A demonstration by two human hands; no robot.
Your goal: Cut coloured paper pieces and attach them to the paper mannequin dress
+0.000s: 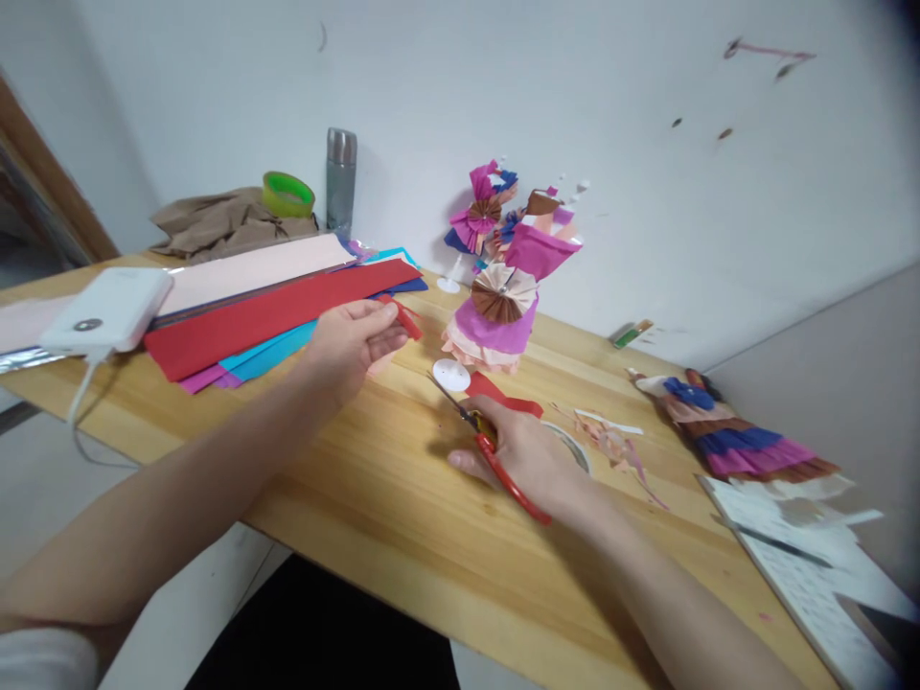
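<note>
My left hand [354, 343] pinches a small strip of red paper [406, 318] between thumb and fingers, just above the wooden table [402, 508]. My right hand [528, 458] rests on the table and grips red-handled scissors [495, 455], their blades pointing left toward a white disc [451, 375]. A cut piece of red paper [503, 395] lies just beyond the right hand. A paper-dressed doll in pink and brown [503, 307] stands behind the scissors.
Long sheets of red, blue, pink and purple paper [273, 311] lie at the left, with a white power bank [111, 309] on them. A green tape roll [287, 195], grey flask [340, 180], another paper dress [740, 446] and a printed sheet [812, 565] are around.
</note>
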